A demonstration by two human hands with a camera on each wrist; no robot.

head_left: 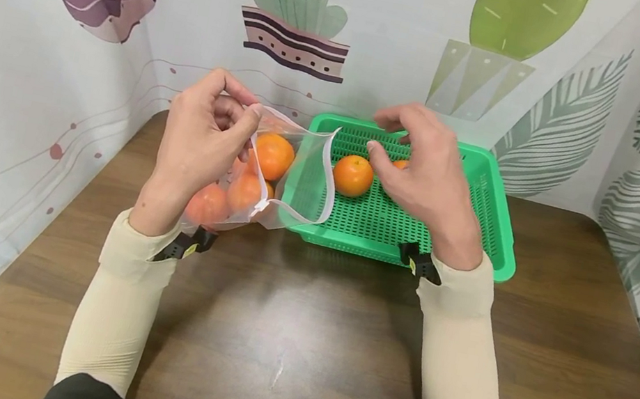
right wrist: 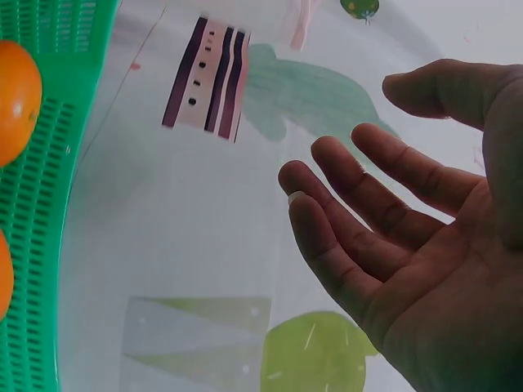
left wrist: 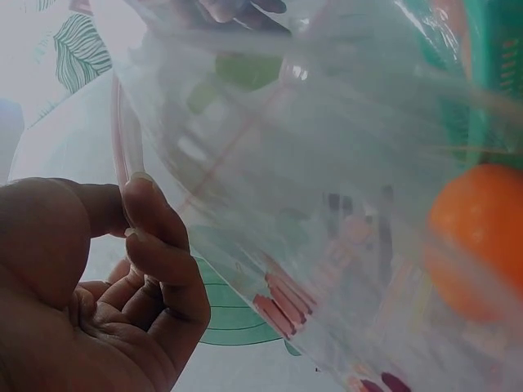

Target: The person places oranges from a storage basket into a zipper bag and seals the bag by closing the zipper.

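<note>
The left hand (head_left: pixel 204 134) pinches the clear bag (head_left: pixel 304 186) at its mouth, three oranges (head_left: pixel 273 156) inside; the right hand (head_left: pixel 424 164), empty with fingers loosely curved, hovers over the green basket (head_left: pixel 503 244) holding two more oranges (head_left: pixel 353 176); should that one-sided pinch slip, the mouth could sag closed.

Head view downward, wrist views near hands (left wrist: pixel 114 327) (right wrist: pixel 449 273)

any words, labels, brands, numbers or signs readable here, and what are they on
None can be read in any view.
Yellow marks on the black wrist devices: too small to tell if they carry lettering.
Clear bag, green basket, oranges, patterned backdrop: no text visible.
</note>
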